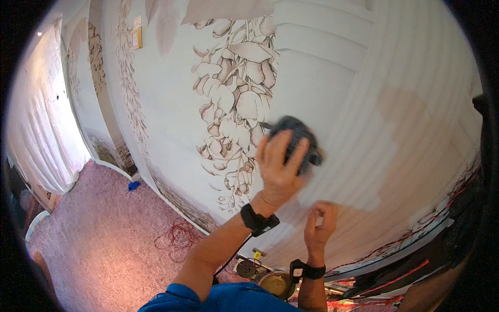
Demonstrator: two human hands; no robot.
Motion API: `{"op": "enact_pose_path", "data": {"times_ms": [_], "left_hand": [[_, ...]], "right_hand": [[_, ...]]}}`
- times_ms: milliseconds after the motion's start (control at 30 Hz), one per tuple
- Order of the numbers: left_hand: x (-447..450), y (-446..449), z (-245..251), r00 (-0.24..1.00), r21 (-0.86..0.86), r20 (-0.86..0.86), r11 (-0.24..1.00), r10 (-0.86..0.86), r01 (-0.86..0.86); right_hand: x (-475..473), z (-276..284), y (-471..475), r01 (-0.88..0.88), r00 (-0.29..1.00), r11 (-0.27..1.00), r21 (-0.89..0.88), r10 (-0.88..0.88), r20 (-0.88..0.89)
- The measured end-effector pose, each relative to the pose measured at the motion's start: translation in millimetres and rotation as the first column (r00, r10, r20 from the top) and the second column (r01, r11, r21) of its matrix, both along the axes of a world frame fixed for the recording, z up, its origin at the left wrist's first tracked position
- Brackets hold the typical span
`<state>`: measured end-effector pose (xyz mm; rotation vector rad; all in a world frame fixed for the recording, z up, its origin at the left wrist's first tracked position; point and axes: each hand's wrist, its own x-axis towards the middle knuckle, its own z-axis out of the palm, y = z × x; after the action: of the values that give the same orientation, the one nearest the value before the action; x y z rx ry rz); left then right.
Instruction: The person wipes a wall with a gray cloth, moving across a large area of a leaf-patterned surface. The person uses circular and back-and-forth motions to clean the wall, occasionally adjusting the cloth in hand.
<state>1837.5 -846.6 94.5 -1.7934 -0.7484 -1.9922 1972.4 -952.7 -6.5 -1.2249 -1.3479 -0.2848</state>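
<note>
A dark, rounded handheld object [300,138], blurred and of a kind I cannot tell, lies against the patterned wall covering [234,101]. My left hand [278,167] is spread over it and grips it from above. Below and to the right, my right hand [321,222] is loosely curled close to the wall, and I see nothing in it. Both wrists wear black bands [257,222]. The wall covering bears a large brown drawing of hanging blossoms, and ribbed lines run down its right part.
Pinkish carpet [113,234] spreads at the left, with tangled red cord [179,240] and a small blue item [133,186] on it. A round metal pan [277,284] stands near my body. White sheeting [43,113] hangs at the far left. A yellow-framed wall plate [137,38] is higher up.
</note>
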Motion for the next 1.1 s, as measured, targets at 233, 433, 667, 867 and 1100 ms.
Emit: {"op": "enact_pose_path", "data": {"times_ms": [233,433,667,867,1100], "left_hand": [[16.9,-2.2,36.9,0.976,0.183,-0.087,0.960,-0.201,0.214],[-14.5,29.1,64.4,0.977,0.151,-0.026,0.965,-0.213,0.215],[-123.3,116.7,40.6,0.966,0.013,0.249,0.997,0.069,-0.075],[-152.6,129.2,-29.5,0.869,-0.221,0.483,0.975,0.106,0.005],[-62.9,51.6,-73.0,0.945,-0.241,0.312,0.970,0.095,-0.018]], "right_hand": [[-3.9,1.4,-2.6,-0.015,0.999,1.000,-0.002,0.015,-0.051],[-9.1,-0.2,0.1,0.053,0.994,0.999,-0.001,-0.052,-0.098],[-7.7,-6.2,3.6,0.080,0.995,0.996,0.031,-0.078,-0.059],[-4.6,-7.9,4.8,0.092,0.996,0.995,0.038,-0.091,-0.016],[-5.5,-4.3,1.6,0.042,0.999,0.999,0.024,-0.042,-0.024]]}}
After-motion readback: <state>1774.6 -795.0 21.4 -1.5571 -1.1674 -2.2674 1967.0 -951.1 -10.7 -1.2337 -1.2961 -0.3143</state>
